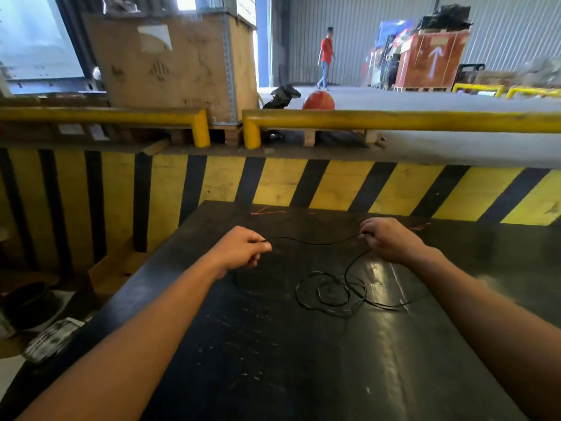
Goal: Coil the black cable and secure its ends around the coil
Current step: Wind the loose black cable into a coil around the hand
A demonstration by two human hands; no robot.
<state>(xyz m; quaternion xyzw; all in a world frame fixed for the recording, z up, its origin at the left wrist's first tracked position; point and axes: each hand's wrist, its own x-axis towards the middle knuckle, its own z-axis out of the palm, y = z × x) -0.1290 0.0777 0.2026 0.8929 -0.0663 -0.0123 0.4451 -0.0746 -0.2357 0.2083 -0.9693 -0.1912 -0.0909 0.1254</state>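
**Q:** Where is the black cable (332, 294), and why is it held this way?

**A:** Most of it lies in loose, uneven loops on the dark table (273, 360), near my right forearm. My left hand (239, 250) pinches one end; my right hand (390, 240) pinches the cable further along. The span between them hangs in a shallow sag above the table, which I judge sets the length of the first loop.

**Q:** Progress?

**A:** Early. No tidy coil is formed yet, and the far end lies free on the table.
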